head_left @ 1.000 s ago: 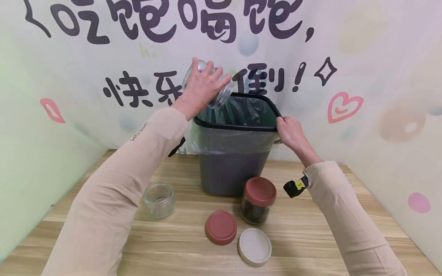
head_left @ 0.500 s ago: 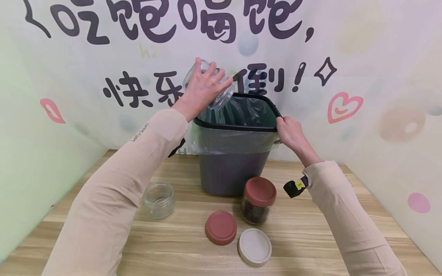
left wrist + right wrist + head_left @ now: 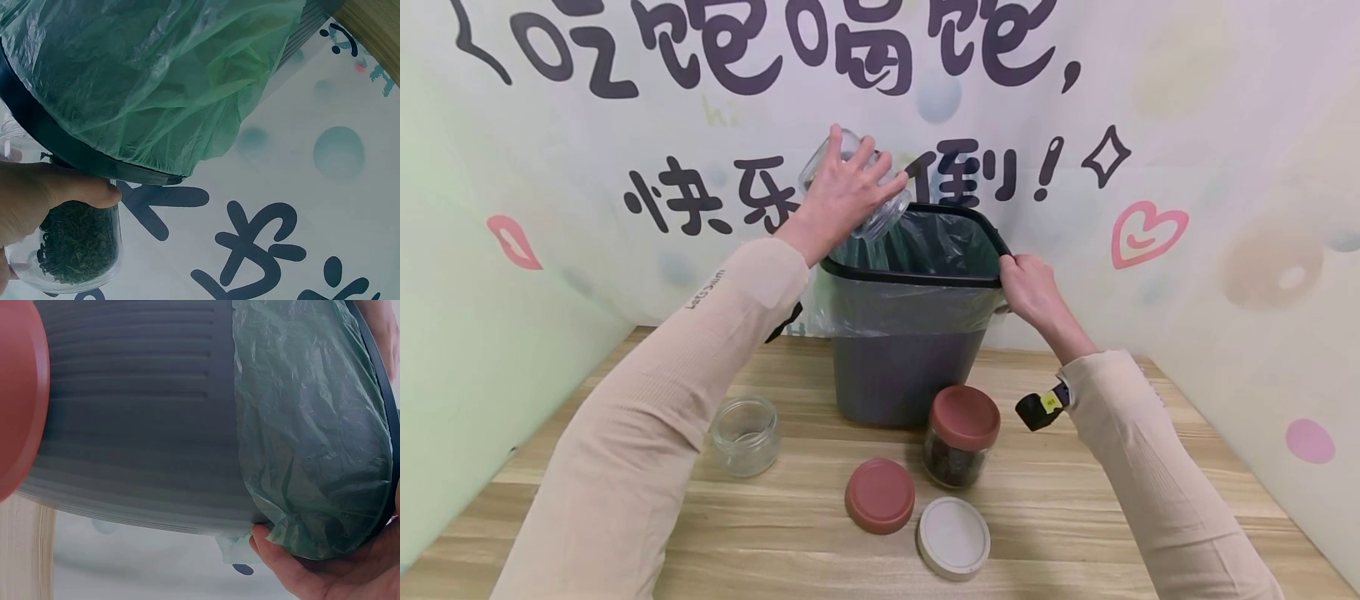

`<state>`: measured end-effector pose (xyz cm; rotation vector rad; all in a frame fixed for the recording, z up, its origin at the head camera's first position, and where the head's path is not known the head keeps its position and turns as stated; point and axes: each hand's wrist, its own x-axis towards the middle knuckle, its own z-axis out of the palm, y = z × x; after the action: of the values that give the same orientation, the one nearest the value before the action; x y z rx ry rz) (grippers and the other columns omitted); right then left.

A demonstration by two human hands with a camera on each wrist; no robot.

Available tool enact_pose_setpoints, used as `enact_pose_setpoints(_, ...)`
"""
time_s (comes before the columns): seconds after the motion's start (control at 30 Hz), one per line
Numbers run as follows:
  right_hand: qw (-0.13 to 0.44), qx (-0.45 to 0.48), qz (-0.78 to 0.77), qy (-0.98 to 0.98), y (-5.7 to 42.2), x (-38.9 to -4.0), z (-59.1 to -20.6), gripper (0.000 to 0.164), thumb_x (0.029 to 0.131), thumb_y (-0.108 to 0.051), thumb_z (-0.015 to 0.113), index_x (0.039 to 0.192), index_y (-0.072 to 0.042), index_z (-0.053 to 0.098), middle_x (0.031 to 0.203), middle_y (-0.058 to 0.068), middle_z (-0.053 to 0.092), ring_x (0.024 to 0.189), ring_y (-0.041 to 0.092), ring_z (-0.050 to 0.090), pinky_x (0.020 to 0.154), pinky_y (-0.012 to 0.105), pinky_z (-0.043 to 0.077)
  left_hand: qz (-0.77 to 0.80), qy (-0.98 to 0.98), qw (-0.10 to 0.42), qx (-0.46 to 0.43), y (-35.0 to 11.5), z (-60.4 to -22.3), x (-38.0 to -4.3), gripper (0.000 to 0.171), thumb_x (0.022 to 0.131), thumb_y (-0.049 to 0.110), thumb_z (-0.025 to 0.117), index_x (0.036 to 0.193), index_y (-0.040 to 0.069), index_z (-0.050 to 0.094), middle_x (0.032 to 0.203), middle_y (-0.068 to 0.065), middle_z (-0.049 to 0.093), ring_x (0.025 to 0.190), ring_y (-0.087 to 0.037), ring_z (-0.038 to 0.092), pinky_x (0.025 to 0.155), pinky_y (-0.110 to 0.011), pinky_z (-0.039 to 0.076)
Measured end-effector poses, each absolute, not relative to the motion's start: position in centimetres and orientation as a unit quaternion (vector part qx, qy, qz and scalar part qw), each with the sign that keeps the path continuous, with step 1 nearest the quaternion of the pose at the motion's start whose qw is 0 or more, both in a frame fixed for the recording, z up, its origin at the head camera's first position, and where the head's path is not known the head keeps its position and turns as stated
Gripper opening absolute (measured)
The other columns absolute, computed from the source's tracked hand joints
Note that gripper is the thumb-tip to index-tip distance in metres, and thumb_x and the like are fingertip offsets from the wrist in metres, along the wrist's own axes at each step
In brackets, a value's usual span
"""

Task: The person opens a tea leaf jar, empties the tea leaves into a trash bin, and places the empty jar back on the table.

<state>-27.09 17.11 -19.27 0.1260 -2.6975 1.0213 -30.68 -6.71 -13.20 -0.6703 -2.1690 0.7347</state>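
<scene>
My left hand [image 3: 842, 187] grips a clear glass jar [image 3: 887, 215] that is tilted mouth-down toward the left side of a dark grey trash bin [image 3: 902, 379]. Dark green dried leaves [image 3: 78, 244], which look like tea, lie inside the jar in the left wrist view. A thin green plastic bag [image 3: 940, 237] lines the bin and folds over its black rim. With my right hand [image 3: 1033, 287] I hold the rim at the bin's right corner, fingers under the bag's edge in the right wrist view. The bottom of the bin's inside is hidden.
An open glass jar [image 3: 747, 437] stands left of the bin. In front of the bin is a red-lidded jar [image 3: 962, 437] with dark contents. A red lid [image 3: 881, 496] and a whitish lid [image 3: 953, 537] lie on the wooden table [image 3: 775, 542]. A printed wall sheet hangs behind.
My left hand and the tilted jar have shifted very slightly to the right. The right hand keeps its hold on the rim, and the other things stay put.
</scene>
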Motion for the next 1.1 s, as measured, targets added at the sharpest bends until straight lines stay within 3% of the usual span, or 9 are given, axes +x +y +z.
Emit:
enact_pose_setpoints(0.77, 0.119, 0.044, 0.358, -0.925, 17.03, -27.03, -19.20, 0.046, 0.093, -0.021, 0.018, 0.096, 0.012, 0.050, 0.093, 0.026, 0.052, 0.081, 0.035, 0.054, 0.056, 0.023, 0.045, 0.314, -0.837, 0.360, -0.268, -6.68, -13.13, -30.85, 0.063, 0.077, 0.001, 0.062, 0.132, 0.018, 0.035, 0.130, -0.015, 0.040, 0.121, -0.035, 0.032, 0.096, -0.060, 0.024)
enact_pose_setpoints(1.1, 0.122, 0.047, 0.353, -0.926, 17.06, -27.10, -19.18, 0.046, 0.093, -0.021, 0.018, 0.096, 0.012, 0.050, 0.093, 0.026, 0.052, 0.081, 0.035, 0.054, 0.057, 0.024, 0.044, 0.291, -0.826, 0.394, -0.280, -6.83, -12.64, -30.94, 0.060, 0.077, -0.001, 0.060, 0.129, 0.017, 0.037, 0.125, -0.015, 0.043, 0.119, -0.035, 0.035, 0.095, -0.059, 0.025)
